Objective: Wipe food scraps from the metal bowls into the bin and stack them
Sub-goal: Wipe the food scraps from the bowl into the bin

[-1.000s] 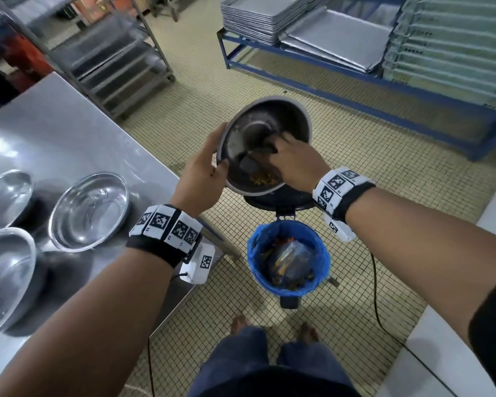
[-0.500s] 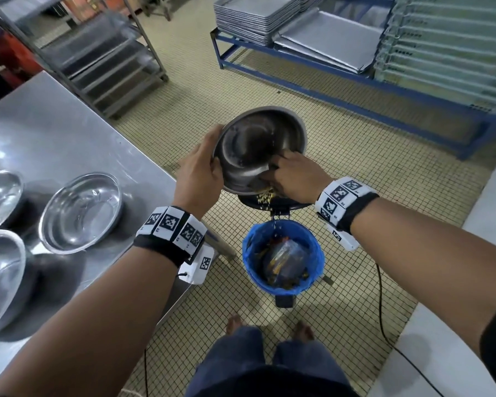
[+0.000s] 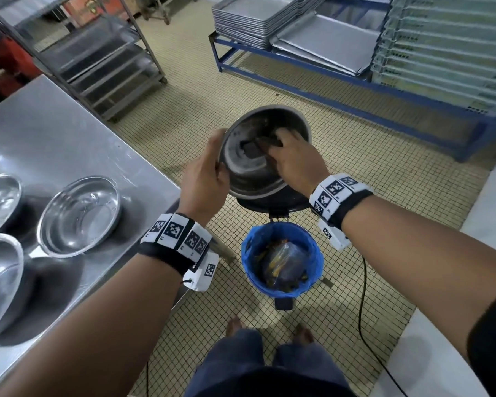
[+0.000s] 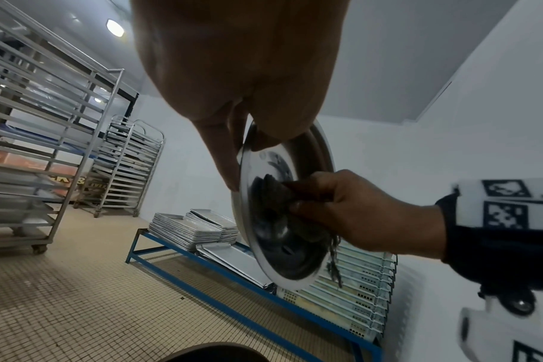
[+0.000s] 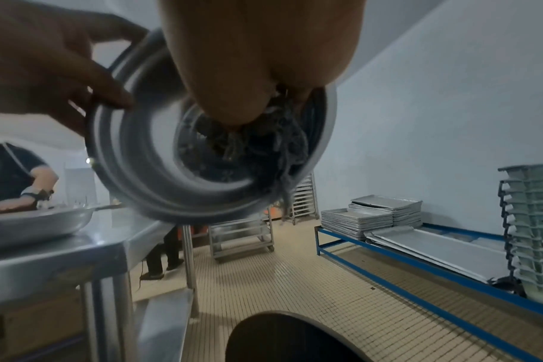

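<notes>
Above the blue-lined round bin [image 3: 281, 260], at its 12 o'clock, the round metal bowl [image 3: 249, 170] is tipped towards the person. The left hand [image 3: 204, 181] clamps the rim at 9 o'clock, thumb inside. The right hand [image 3: 295, 161] pinches a dark frayed wiping cloth [image 4: 276, 196] against the bowl's base; half a second ago it was at the lower rim, pushing yellow scraps out. Three shiny metal bowls [image 3: 79, 216] sit on the steel table [image 3: 69, 133].

Bowl [image 3: 258, 167] above bin [image 3: 281, 260]; table [image 3: 55, 144] left of bin.
</notes>
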Demonstrator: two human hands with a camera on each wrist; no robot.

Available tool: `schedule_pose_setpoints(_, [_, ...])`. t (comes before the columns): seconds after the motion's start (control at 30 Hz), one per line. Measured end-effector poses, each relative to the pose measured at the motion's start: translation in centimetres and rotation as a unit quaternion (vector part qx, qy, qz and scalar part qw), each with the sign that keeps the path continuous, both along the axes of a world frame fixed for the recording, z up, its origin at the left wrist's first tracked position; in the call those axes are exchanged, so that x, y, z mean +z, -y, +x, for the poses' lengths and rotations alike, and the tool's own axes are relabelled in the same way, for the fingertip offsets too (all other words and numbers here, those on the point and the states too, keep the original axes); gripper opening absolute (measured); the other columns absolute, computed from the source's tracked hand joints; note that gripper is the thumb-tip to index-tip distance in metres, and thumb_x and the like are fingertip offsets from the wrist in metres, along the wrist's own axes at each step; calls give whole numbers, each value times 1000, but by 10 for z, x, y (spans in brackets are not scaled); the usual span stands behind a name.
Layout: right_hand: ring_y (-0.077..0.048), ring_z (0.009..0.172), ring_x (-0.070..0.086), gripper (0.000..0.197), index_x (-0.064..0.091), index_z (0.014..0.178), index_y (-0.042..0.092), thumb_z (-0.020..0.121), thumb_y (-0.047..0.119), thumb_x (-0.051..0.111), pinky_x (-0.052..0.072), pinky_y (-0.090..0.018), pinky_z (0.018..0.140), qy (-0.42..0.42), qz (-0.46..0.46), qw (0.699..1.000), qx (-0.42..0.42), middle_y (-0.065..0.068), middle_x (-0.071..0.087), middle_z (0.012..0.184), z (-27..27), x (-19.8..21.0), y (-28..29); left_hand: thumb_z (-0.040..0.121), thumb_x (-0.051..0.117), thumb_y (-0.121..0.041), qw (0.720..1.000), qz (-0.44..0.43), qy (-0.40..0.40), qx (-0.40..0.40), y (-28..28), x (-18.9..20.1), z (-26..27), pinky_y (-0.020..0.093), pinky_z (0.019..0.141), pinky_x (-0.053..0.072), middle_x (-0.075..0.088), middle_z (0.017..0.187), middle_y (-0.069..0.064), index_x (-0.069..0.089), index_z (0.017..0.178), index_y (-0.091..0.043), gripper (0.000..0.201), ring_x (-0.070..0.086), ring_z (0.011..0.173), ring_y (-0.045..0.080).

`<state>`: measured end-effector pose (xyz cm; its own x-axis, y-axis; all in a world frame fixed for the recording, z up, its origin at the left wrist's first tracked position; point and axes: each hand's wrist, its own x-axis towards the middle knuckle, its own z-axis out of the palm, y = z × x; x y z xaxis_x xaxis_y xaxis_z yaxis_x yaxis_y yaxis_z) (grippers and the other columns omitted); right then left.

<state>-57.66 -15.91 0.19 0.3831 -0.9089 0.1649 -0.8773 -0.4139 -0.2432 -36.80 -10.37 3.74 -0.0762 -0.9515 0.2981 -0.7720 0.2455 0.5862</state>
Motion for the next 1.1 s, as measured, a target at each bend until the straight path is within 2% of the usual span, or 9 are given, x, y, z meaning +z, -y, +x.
schedule_pose_setpoints(0.1, [-34,122,49,40,62,137,23,98,29,59,49,-44,95,-75,-21,997,10,-13,52,137,3,-10,-1,99,49,-1,1000,17,-20,13,0,4,2,30,80,50,72,109,2,39,158,-24,64,69,89,24])
schedule_pose_setpoints(0.17, [-33,117,52,40,64,134,24,95,30,61,45,-43,95,-102,-35,994,27,-11,58,131,3,-17,-5,98,48,-1,1000,10,-20,8,0,5,4,35,84,51,73,114,5,39,157,-23,63,70,95,27])
schedule_pose_setpoints(0.37, [-23,121,46,33,68,125,27,95,38,62,41,-38,100,-95,-9,995,34,-1,56,131,-1,-39,-26,102,50,-4,1000,-1,-20,21,1,2,7,31,82,47,70,110,-4,44,155,-22,56,66,91,17])
schedule_pose_setpoints(0.53, [-26,112,52,32,68,125,20,97,32,59,50,-44,95,-43,27,996,69,-7,60,126,-14,-52,-53,102,50,-2,999,-12,-29,26,2,-7,11,33,78,52,72,110,2,43,155,-20,56,65,87,15])
schedule_pose_setpoints(0.63, [-33,109,57,32,67,127,12,99,24,60,56,-49,89,54,-36,998,7,-15,61,124,-10,-36,-40,101,51,-1,999,-4,-44,10,-2,-9,7,32,78,54,74,115,5,41,156,-20,59,68,89,16])
schedule_pose_setpoints(0.77, [-40,111,59,39,61,138,9,100,18,60,56,-44,87,156,-146,976,-49,-22,59,123,1,-5,-8,99,53,4,997,43,-62,18,-8,-8,-1,22,68,57,73,116,7,37,159,-21,67,71,84,16])
schedule_pose_setpoints(0.87, [-45,116,58,36,67,129,6,94,12,61,58,-54,89,162,-155,974,-34,-25,58,126,17,-2,2,99,54,4,992,82,-91,-5,-11,-3,-4,38,68,66,67,116,-5,34,159,-31,72,76,74,13])
schedule_pose_setpoints(1.03, [-45,112,57,51,62,138,22,89,16,71,59,-52,79,114,-157,980,49,-25,55,127,32,-19,-2,101,55,1,980,128,-150,-29,-13,1,6,50,77,66,69,124,-11,38,142,-66,81,79,95,20])
schedule_pose_setpoints(1.1, [-45,112,58,49,62,138,26,90,21,71,58,-55,83,104,-166,977,81,-23,54,128,32,-25,-6,103,55,-1,975,142,-172,-21,-14,0,10,50,77,66,70,127,-7,39,145,-60,74,79,96,19])
